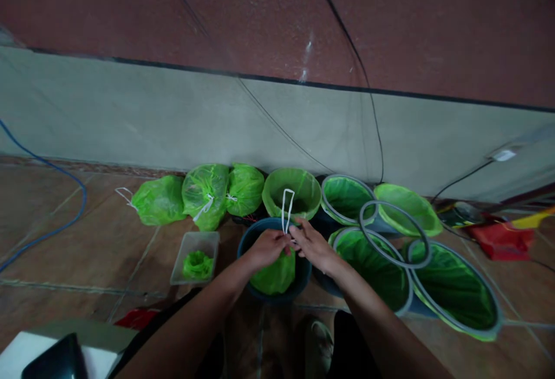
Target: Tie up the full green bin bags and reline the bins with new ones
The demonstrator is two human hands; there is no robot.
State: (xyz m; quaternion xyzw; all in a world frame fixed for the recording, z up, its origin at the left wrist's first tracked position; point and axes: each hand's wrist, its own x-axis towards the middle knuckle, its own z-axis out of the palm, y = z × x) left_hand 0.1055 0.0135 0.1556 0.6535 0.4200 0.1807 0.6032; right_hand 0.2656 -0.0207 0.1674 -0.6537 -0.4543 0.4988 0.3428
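Observation:
A green drawstring garbage bag (pixel 273 275) stands gathered inside a dark blue bin (pixel 243 246) in front of me. Its white drawstring (pixel 284 208) rises in a long loop above my hands. My left hand (pixel 269 246) is closed, pinching the string and the neck of the bag. From the other side my right hand (pixel 314 245) grips the white string, with its thumb and fingers close to the left fingertips. The exact spot where the string passes between the fingers is partly hidden.
Tied green bags (pixel 206 194) lie by the wall at left. A clear plastic tub (pixel 177 263) holds a green bag. Several lined bins (pixel 373 263) stand at right, with a loose grey ring (pixel 427 246) across them. A red dustpan-like object (pixel 500 239) lies far right; a blue cable (pixel 82 191) at left.

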